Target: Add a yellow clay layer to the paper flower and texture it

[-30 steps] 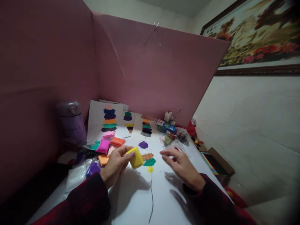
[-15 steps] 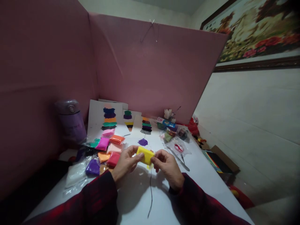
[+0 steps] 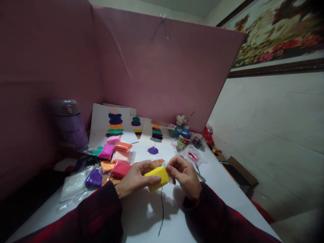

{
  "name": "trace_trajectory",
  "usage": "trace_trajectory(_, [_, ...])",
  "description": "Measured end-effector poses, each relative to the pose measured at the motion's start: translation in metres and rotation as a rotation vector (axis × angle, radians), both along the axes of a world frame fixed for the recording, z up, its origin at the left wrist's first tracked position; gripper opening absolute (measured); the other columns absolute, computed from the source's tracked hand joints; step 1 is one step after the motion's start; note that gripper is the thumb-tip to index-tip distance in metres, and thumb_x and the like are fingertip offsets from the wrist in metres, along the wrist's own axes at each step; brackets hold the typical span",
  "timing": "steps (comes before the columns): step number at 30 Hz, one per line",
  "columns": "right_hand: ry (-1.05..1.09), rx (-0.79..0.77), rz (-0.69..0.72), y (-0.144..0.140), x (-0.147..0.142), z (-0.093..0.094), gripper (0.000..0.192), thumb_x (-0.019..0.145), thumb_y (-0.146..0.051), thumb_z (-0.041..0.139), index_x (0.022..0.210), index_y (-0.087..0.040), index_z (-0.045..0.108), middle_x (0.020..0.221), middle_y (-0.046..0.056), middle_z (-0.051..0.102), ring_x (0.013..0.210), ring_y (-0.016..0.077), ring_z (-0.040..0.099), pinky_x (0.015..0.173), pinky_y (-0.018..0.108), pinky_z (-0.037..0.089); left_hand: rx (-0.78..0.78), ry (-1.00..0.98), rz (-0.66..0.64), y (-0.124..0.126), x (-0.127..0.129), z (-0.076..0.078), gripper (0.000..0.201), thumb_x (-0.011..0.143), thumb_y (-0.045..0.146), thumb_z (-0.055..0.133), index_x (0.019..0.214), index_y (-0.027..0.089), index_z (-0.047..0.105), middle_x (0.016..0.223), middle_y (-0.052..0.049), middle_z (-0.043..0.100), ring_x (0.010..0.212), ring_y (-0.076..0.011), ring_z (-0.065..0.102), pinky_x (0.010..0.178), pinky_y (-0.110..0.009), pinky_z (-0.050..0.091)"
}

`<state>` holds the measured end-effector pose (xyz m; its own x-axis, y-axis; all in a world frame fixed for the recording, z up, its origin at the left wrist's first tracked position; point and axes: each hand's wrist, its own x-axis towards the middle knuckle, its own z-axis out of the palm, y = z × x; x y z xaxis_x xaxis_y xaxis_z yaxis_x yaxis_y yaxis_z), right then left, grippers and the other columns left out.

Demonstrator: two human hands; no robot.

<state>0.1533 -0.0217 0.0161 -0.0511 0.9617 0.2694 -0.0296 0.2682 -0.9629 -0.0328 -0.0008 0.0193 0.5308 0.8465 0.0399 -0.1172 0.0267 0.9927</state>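
Observation:
My left hand grips a yellow clay packet from its left side, just above a white sheet. My right hand pinches the packet's right end with thumb and fingertips. Under the packet, the sheet carries a purple clay patch, an orange patch and a thin black drawn line. Left of my left hand lie several clay packets: red, orange, magenta and purple.
A lilac flask stands at the left by the pink partition. Cards with coloured clay stripes lean at the back. Clear bags with clay, a bag with red scissors and a cardboard box sit to the right.
My right hand came in from the right and took hold of the yellow packet's end. Both hands then drew the packet slightly nearer and lower over the sheet.

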Motion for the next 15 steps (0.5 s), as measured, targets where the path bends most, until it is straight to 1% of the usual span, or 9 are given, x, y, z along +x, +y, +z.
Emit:
trace_trajectory(1, [-0.017, 0.004, 0.000, -0.002, -0.002, 0.000, 0.039, 0.072, -0.052, 0.075, 0.068, -0.019, 0.054, 0.049, -0.006, 0.049, 0.037, 0.0066, 0.040, 0.036, 0.019, 0.030, 0.095, 0.069, 0.021, -0.002, 0.000, 0.001, 0.037, 0.063, 0.038, 0.084, 0.086, 0.015, 0.068, 0.077, -0.005, 0.066, 0.069, -0.0183, 0.059, 0.062, -0.026, 0.044])
trace_trajectory(2, [-0.029, 0.007, -0.005, -0.005, -0.004, 0.000, 0.040, 0.074, -0.053, 0.074, 0.069, -0.019, 0.054, 0.050, -0.007, 0.049, 0.036, 0.0063, 0.039, 0.036, 0.019, 0.029, 0.226, 0.158, 0.061, -0.005, 0.000, 0.002, 0.037, 0.064, 0.037, 0.084, 0.092, 0.017, 0.071, 0.080, -0.005, 0.067, 0.072, -0.0197, 0.059, 0.065, -0.027, 0.044])
trace_trajectory(3, [-0.034, 0.008, -0.014, -0.007, -0.005, -0.001, 0.040, 0.074, -0.053, 0.073, 0.069, -0.019, 0.053, 0.050, -0.007, 0.048, 0.036, 0.0060, 0.039, 0.035, 0.019, 0.029, 0.399, 0.271, 0.121, -0.008, -0.001, 0.004, 0.041, 0.063, 0.037, 0.085, 0.099, 0.020, 0.072, 0.085, -0.006, 0.068, 0.076, -0.0216, 0.060, 0.069, -0.028, 0.043])
trace_trajectory(4, [-0.031, 0.008, -0.024, -0.010, -0.007, -0.001, 0.040, 0.075, -0.054, 0.072, 0.069, -0.019, 0.053, 0.051, -0.007, 0.048, 0.035, 0.0057, 0.038, 0.034, 0.019, 0.028, 0.545, 0.367, 0.165, -0.012, -0.001, 0.005, 0.051, 0.062, 0.037, 0.086, 0.109, 0.023, 0.071, 0.092, -0.007, 0.070, 0.080, -0.0240, 0.060, 0.071, -0.030, 0.042])
trace_trajectory(6, [-0.014, 0.003, -0.035, -0.013, -0.010, -0.001, 0.040, 0.076, -0.054, 0.072, 0.069, -0.019, 0.052, 0.050, -0.008, 0.047, 0.033, 0.0050, 0.037, 0.033, 0.018, 0.026, 0.725, 0.505, 0.260, -0.018, -0.001, 0.006, 0.062, 0.061, 0.035, 0.086, 0.120, 0.027, 0.067, 0.099, -0.009, 0.071, 0.079, -0.0267, 0.062, 0.069, -0.031, 0.041])
trace_trajectory(7, [0.001, -0.004, -0.031, -0.015, -0.011, -0.001, 0.040, 0.076, -0.053, 0.072, 0.069, -0.019, 0.052, 0.050, -0.008, 0.046, 0.033, 0.0048, 0.037, 0.032, 0.018, 0.026, 0.776, 0.549, 0.289, -0.020, -0.001, 0.007, 0.061, 0.063, 0.034, 0.085, 0.121, 0.027, 0.066, 0.101, -0.010, 0.071, 0.077, -0.0270, 0.062, 0.067, -0.031, 0.040])
trace_trajectory(9, [0.054, -0.026, 0.004, -0.016, -0.012, -0.003, 0.038, 0.077, -0.051, 0.072, 0.071, -0.018, 0.054, 0.049, -0.007, 0.048, 0.032, 0.0047, 0.037, 0.031, 0.017, 0.026, 0.843, 0.595, 0.317, -0.022, -0.001, 0.006, 0.049, 0.067, 0.029, 0.080, 0.115, 0.026, 0.068, 0.097, -0.010, 0.071, 0.070, -0.0259, 0.062, 0.062, -0.030, 0.038])
trace_trajectory(12, [0.190, -0.082, 0.125, -0.015, -0.012, -0.005, 0.034, 0.082, -0.049, 0.069, 0.079, -0.017, 0.060, 0.050, -0.006, 0.052, 0.034, 0.0056, 0.041, 0.030, 0.016, 0.030, 0.917, 0.622, 0.308, -0.021, 0.000, 0.005, 0.031, 0.070, 0.022, 0.074, 0.100, 0.023, 0.070, 0.080, -0.008, 0.071, 0.060, -0.0232, 0.060, 0.055, -0.029, 0.035])
trace_trajectory(15, [0.297, -0.143, 0.230, -0.013, -0.012, -0.007, 0.031, 0.081, -0.046, 0.070, 0.084, -0.016, 0.063, 0.053, -0.004, 0.057, 0.036, 0.0065, 0.046, 0.031, 0.016, 0.035, 0.957, 0.681, 0.287, -0.017, -0.002, 0.003, 0.029, 0.073, 0.023, 0.069, 0.102, 0.021, 0.067, 0.074, -0.006, 0.069, 0.058, -0.0226, 0.061, 0.053, -0.028, 0.035])
